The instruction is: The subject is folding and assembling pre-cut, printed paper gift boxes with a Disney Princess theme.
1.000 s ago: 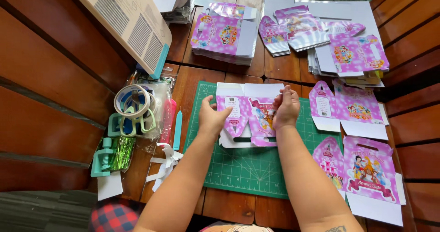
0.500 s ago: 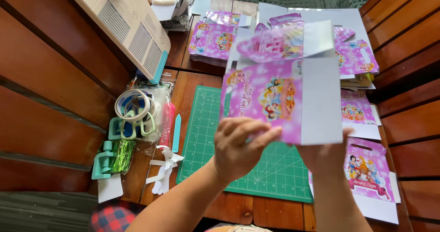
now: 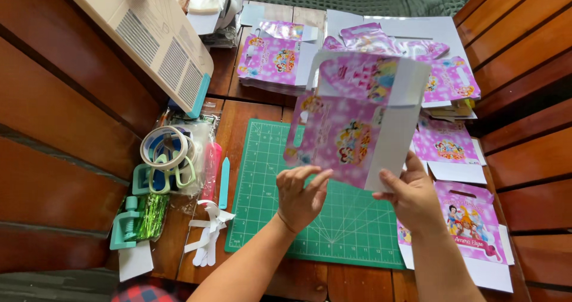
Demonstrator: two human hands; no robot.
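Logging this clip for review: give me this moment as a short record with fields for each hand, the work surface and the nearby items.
left hand: fingertips at the lower edge of the pink printed cardboard box
right hand: grips the box's white side panel
box: raised above the green gridded cutting mat, half folded
nearby: tape rolls, flat pink box blanks

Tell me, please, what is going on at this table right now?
A person is holding up a pink printed cardboard box, partly folded into shape, above a green cutting mat. The right hand pinches its lower white edge, while the left hand is at its bottom edge with fingers spread. Flat pink box blanks lie stacked at the far side and to the right. Tape rolls sit left of the mat.
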